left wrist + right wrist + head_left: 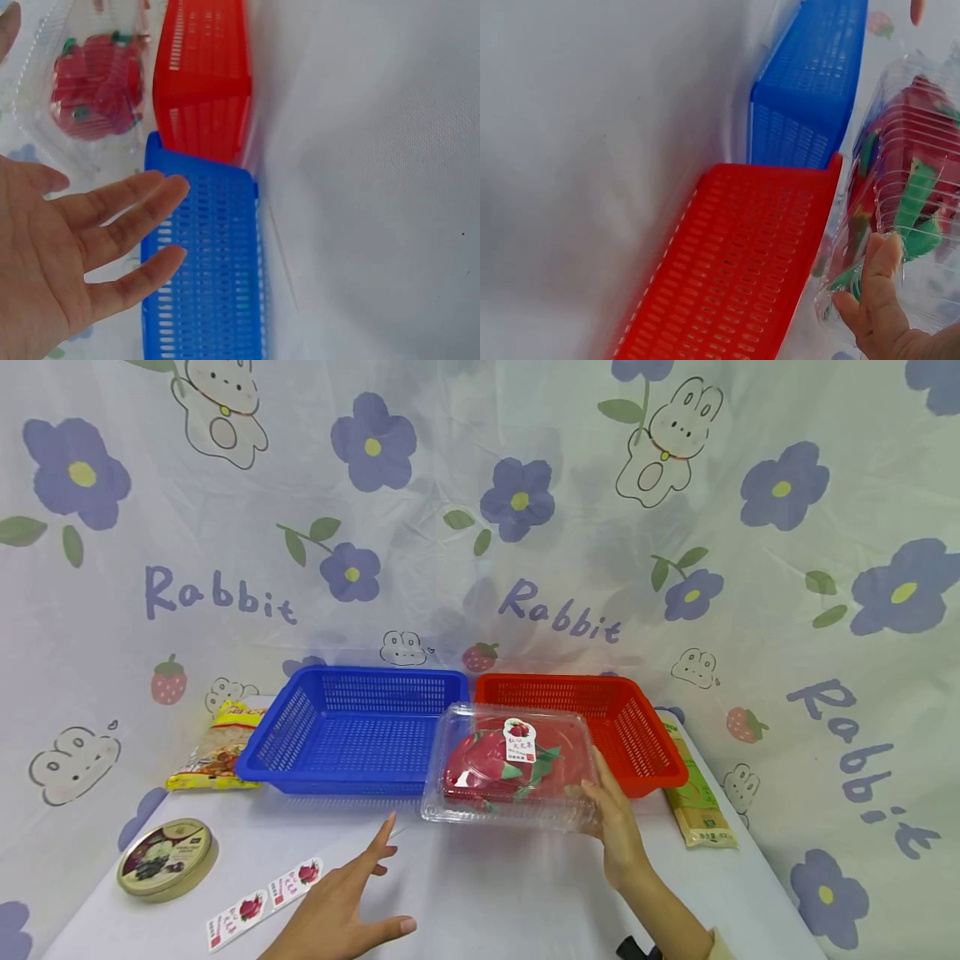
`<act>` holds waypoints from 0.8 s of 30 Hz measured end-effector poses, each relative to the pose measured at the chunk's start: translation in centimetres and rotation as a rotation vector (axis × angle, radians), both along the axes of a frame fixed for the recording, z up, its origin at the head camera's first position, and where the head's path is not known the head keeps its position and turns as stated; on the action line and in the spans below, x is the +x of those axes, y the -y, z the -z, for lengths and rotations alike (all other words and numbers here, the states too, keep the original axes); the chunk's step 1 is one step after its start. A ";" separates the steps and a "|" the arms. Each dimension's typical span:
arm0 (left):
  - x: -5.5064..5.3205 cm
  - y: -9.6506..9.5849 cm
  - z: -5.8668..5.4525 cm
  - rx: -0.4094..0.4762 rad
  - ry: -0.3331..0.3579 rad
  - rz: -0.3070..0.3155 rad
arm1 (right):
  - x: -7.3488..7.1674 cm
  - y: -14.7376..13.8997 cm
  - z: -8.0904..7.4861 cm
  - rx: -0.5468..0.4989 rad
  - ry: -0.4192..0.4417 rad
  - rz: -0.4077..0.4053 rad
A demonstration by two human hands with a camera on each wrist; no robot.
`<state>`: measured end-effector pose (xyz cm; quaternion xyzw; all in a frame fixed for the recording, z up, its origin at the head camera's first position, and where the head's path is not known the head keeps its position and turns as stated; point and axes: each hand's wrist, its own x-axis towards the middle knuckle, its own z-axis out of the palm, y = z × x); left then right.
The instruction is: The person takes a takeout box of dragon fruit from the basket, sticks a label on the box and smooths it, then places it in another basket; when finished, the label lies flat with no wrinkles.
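My right hand (621,831) grips the right end of a clear plastic clamshell box (570,760), holding it up in front of the baskets. Inside the box lies a red dragon fruit (476,764) with green scales, and a white sticker (519,741) with a fruit picture is on the lid. In the right wrist view, the fingers (881,289) bend over the box's edge. My left hand (341,902) holds nothing; its fingers are spread, below and left of the box. Beside it on the table lies a strip of dragon fruit stickers (264,900), partly behind the hand.
Behind the box stand a blue basket (352,787) and a red basket (645,785), side by side. A yellow food bag (221,747) and a round tin (167,860) are at the left. A green-and-tan packet (697,802) lies at the right. A black object (633,948) shows at the bottom edge.
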<state>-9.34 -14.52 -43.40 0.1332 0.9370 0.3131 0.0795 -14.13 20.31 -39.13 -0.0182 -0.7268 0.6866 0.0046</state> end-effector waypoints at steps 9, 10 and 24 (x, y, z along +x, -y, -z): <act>-0.1 0.0 0.1 0.013 0.032 0.002 | -0.6 -0.4 0.1 0.002 -0.016 0.003; -0.1 0.0 0.1 0.013 0.030 0.002 | -0.7 -0.4 0.1 0.002 -0.012 0.009; -0.5 -0.5 0.6 -0.001 -0.089 -0.008 | -1.3 -0.5 0.0 -0.014 0.002 0.038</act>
